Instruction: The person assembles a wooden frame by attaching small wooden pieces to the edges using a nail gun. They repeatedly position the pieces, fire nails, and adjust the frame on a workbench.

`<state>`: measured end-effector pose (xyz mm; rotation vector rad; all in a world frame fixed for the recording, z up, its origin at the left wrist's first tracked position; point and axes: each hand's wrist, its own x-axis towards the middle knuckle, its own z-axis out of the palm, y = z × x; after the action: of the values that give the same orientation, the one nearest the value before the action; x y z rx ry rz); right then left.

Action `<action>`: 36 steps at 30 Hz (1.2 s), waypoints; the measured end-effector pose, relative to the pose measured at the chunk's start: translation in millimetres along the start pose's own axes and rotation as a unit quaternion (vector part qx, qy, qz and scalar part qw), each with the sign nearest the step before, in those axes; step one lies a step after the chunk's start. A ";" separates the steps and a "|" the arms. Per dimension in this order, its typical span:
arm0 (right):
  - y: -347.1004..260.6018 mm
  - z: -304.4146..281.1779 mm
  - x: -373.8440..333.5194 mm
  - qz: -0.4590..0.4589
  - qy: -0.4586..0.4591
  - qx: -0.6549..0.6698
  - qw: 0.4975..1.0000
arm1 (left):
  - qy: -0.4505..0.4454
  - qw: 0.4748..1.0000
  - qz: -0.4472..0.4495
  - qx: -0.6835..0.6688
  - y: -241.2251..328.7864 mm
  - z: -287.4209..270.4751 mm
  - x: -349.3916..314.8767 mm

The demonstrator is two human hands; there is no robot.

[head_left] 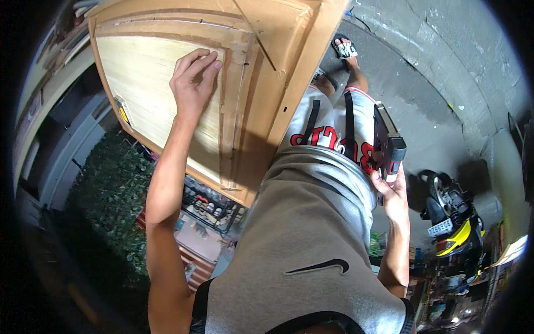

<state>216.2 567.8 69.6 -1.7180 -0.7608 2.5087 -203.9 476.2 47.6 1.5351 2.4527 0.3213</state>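
- Left grip (191,80): narrow, thumb and fingertips drawn together over the far right corner of the pale yellow, flat wooden inset (150,83); whether something small is pinched there cannot be told.
- Right grip (394,192): wrapped around a dark, boxy handheld tool with a black end (395,149), held beside the right thigh, well apart from the work; its exact kind is unclear.
- Workpiece: the inset lies within a broad brown wooden door-like frame (257,128), left of the wearer's legs.
- Step in hand, as judged: handling or checking the inset's corner against its border. The next move would call for a steady left grip and, if the tool is wanted, fingers clear of its end.
- Surface: a small black-and-yellow object (122,111) rests at the frame's left edge; shadow covers the near right corner.
- Room: grey concrete floor (400,94); yellow-and-black motorcycle (459,236) at right; leafy green plants (105,200) at left.
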 end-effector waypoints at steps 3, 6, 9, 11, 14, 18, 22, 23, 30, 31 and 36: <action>-16.0 5.5 -1.4 -0.031 -0.020 -0.065 0.997 | 0.021 1.000 0.012 -0.010 0.5 4.5 -6.2; -44.1 15.9 -7.0 -0.087 -0.034 -0.203 0.975 | 0.042 0.999 0.029 -0.020 5.8 9.4 -6.7; -78.5 36.5 -10.4 -0.119 -0.081 -0.357 0.923 | 0.066 0.997 0.027 -0.039 8.4 12.2 -6.8; -95.6 57.2 -2.8 -0.182 -0.101 -0.428 0.879 | 0.071 0.996 0.029 -0.049 7.7 14.2 -6.5; -111.3 93.9 18.7 -0.224 -0.145 -0.469 0.842 | 0.067 0.996 0.025 -0.046 4.2 15.5 -8.0; -120.7 140.0 38.1 -0.266 -0.157 -0.517 0.799 | 0.102 0.991 0.050 -0.072 -1.7 21.1 -10.7; -126.4 170.4 48.6 -0.214 -0.152 -0.558 0.788 | 0.159 0.978 0.069 -0.113 -6.5 34.1 -17.2; -126.1 176.1 51.1 -0.201 -0.140 -0.571 0.783 | 0.166 0.977 0.067 -0.117 -7.4 37.7 -19.5; -126.4 184.3 57.2 -0.155 -0.088 -0.624 0.761 | 0.166 0.975 0.037 -0.145 -3.8 42.4 -29.1; -126.4 177.8 53.1 -0.171 -0.085 -0.605 0.773 | 0.173 0.973 0.041 -0.147 -4.3 40.4 -28.4; -115.3 114.7 15.1 -0.177 0.003 -0.488 0.855 | 0.181 0.971 0.023 -0.152 3.3 39.6 -28.4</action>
<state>79.4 629.5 134.0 -1.4675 -2.3711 1.9215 -176.8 454.5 13.3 1.5068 2.4703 1.0167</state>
